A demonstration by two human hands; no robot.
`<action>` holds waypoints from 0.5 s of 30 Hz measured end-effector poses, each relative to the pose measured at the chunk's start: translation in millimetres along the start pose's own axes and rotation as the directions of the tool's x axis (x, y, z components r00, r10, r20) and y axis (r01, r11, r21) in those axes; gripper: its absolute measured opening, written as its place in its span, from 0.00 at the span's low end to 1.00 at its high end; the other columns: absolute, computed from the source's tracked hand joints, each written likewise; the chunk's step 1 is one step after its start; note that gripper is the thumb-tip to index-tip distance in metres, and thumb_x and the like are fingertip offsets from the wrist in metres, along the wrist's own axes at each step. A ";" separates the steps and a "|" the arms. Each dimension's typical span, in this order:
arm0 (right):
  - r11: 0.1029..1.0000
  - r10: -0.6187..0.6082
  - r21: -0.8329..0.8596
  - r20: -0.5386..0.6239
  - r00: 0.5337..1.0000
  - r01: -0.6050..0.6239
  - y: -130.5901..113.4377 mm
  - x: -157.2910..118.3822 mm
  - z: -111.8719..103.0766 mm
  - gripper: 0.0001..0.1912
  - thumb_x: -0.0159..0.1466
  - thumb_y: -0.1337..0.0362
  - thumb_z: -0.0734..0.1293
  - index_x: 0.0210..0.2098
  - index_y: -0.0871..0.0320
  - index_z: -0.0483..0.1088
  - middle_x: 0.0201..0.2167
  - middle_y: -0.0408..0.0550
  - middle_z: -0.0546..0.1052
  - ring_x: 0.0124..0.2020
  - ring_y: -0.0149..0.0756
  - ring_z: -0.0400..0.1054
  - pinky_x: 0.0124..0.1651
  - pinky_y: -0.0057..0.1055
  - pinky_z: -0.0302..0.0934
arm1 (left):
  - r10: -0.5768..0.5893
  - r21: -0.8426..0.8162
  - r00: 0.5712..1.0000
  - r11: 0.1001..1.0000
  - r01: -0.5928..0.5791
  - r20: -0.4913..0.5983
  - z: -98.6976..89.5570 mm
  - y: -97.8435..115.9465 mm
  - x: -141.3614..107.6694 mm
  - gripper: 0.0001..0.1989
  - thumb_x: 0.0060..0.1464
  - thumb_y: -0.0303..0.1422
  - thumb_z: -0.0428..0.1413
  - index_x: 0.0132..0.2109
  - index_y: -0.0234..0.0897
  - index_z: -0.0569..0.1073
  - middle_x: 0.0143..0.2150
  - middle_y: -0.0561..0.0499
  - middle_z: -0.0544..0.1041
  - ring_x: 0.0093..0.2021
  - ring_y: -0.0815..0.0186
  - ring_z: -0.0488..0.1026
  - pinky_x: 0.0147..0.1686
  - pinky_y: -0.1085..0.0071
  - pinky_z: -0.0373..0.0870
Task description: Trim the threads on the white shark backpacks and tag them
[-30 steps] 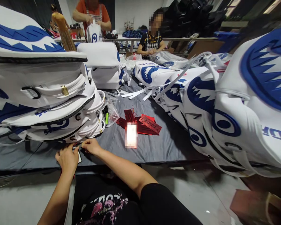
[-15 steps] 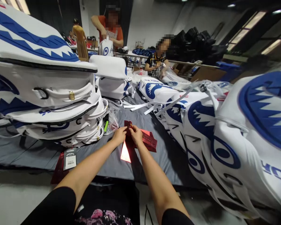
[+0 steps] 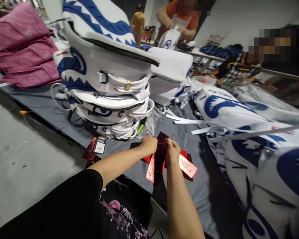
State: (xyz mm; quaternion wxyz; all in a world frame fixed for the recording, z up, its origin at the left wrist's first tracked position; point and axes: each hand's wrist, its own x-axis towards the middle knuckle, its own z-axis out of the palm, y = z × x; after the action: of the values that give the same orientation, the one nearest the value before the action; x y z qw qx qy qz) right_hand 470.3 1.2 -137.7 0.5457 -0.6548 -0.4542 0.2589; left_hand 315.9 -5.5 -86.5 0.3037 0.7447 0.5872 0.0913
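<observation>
Over the grey-covered table (image 3: 191, 186), my left hand (image 3: 149, 144) and my right hand (image 3: 173, 149) are close together, fingers pinched. A thin red string (image 3: 161, 143) runs between them, and each hand seems to grip it. Below and around the hands lie several shiny red tags (image 3: 188, 166), fanned out on the cloth. One glossy tag (image 3: 150, 171) points toward me beneath my left hand. My fingertips are partly hidden, so how the string meets the tags cannot be made out.
White backpacks with blue shark prints (image 3: 114, 86) are stacked left; more backpacks (image 3: 264, 162) line the right. A black-and-white tag (image 3: 99, 145) lies near the front edge. Pink folded bags (image 3: 25, 49) sit far left. A co-worker in orange (image 3: 194, 23) handles a bag behind.
The view has swung left, bringing the pink bags into sight. My hands have drawn slightly apart, and the red string now shows between them. The red tags look more spread out.
</observation>
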 end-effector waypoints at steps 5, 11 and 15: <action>0.984 -0.089 -0.164 -0.111 0.990 0.071 -22.5 16.4 -21.4 0.29 0.54 0.38 0.61 0.32 0.60 0.71 0.26 0.48 0.73 0.30 0.39 0.67 0.38 0.38 0.64 | 0.091 -0.186 0.981 0.975 -0.123 -0.173 -10.7 -24.4 -48.1 0.07 0.62 0.32 0.56 0.41 0.34 0.78 0.42 0.47 0.80 0.48 0.61 0.77 0.51 0.61 0.74; 0.858 -0.410 -0.376 -0.090 0.908 0.350 -69.0 -28.5 3.7 0.25 0.59 0.53 0.65 0.50 0.63 0.71 0.51 0.63 0.73 0.54 0.53 0.66 0.58 0.51 0.56 | 0.046 -0.468 0.783 0.780 -0.416 -0.620 -68.0 -78.9 -154.5 0.11 0.64 0.33 0.52 0.45 0.36 0.79 0.43 0.48 0.81 0.38 0.70 0.78 0.41 0.75 0.75; 0.717 -0.552 -0.144 0.482 0.681 0.682 -102.7 -105.1 89.6 0.18 0.66 0.61 0.58 0.52 0.57 0.70 0.40 0.53 0.79 0.38 0.40 0.73 0.44 0.35 0.66 | -0.169 -0.549 0.691 0.747 -0.376 -0.702 -120.3 -132.8 -219.4 0.11 0.60 0.34 0.56 0.46 0.38 0.80 0.36 0.52 0.82 0.25 0.72 0.73 0.27 0.77 0.69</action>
State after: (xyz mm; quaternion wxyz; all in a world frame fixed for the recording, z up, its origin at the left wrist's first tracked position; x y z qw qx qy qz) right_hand 315.8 -48.9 -80.9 0.3838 -0.4688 -0.7878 0.1112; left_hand 83.4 -151.4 -16.3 0.2859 0.5268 0.5398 0.5910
